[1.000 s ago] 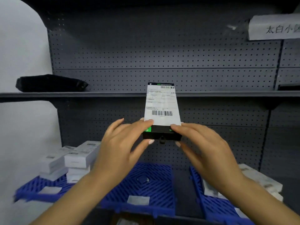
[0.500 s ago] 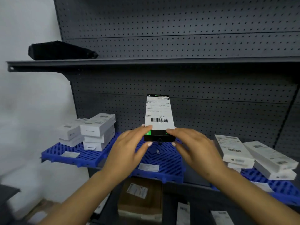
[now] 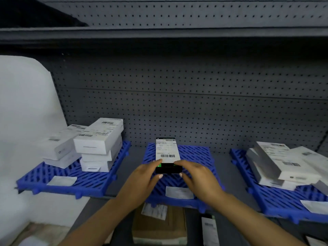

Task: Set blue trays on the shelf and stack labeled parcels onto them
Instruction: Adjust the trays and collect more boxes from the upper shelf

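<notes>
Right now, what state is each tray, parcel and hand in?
Black parcel: label up, held over middle tray.
Middle tray: on shelf, no parcels resting yet.
Left tray: stacked with white boxes.
Right tray: stacked.
Left hand: gripping parcel.
Right hand: gripping parcel.

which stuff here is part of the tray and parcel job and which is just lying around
Job: black parcel held by left hand and right hand; middle blue tray; left blue tray and right blue tray with white parcels.

Lying about: brown box on the lower shelf; dark bundle above.
</notes>
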